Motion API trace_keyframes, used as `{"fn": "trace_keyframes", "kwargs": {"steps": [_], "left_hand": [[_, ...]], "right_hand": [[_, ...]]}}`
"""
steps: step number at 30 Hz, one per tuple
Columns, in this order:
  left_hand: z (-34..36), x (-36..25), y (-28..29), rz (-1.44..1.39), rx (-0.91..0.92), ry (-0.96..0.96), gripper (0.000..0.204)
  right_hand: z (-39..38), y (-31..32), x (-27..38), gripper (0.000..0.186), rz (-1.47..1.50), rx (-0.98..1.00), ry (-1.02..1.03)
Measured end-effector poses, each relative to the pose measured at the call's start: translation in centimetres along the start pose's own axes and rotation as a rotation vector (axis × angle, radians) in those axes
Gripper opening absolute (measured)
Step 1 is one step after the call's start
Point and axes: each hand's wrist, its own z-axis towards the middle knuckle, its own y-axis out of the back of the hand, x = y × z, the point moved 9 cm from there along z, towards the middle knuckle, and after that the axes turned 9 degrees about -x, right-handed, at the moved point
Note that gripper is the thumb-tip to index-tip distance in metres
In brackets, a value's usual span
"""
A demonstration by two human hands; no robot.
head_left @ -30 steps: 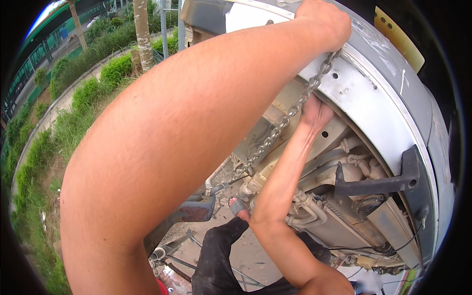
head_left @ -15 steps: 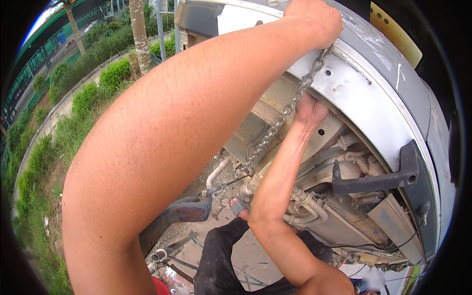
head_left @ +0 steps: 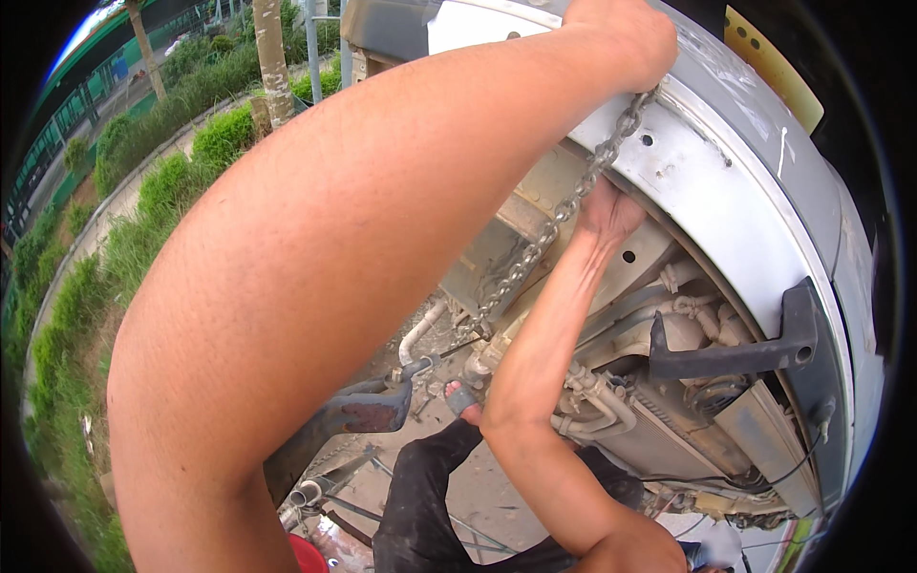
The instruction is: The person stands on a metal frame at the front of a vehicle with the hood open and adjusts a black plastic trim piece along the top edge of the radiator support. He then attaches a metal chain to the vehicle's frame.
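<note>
My left hand (head_left: 626,40) is curled at the upper edge of a grey and white vehicle body panel (head_left: 707,172), at the top end of a steel chain (head_left: 562,212). Its fingers are turned away, so what they grip is hidden. The chain slants down to the left, passing in front of the underbody and close by my right wrist. My right hand (head_left: 609,212) reaches up under the lower edge of the white panel. Its fingers disappear behind that edge, and their grip does not show.
A black bracket (head_left: 735,358) juts from the panel at right, with pipes (head_left: 602,406) and cables below. A dark metal arm (head_left: 358,415) and a red container (head_left: 308,554) stand low left. My legs (head_left: 420,506) are below. Grass and trees (head_left: 274,62) line the left.
The view has shifted slightly, and my left elbow has moved a little outward to the left. Both hands stay at the same places on the panel; the chain hangs as before.
</note>
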Motion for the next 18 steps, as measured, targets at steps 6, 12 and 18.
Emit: {"fn": "trace_keyframes", "kwargs": {"steps": [6, 12, 18], "left_hand": [[-0.1, -0.1, -0.4, -0.005, 0.001, 0.007, 0.02], [0.0, 0.1, -0.1, 0.013, 0.005, 0.007, 0.019], [0.1, 0.3, -0.5, -0.012, -0.002, 0.041, 0.02]], "right_hand": [[-0.9, -0.8, 0.3, 0.036, -0.12, 0.006, 0.1], [-0.7, -0.6, 0.1, 0.037, -0.207, 0.054, 0.114], [-0.7, 0.0, 0.4, 0.037, -0.362, 0.013, 0.143]]}}
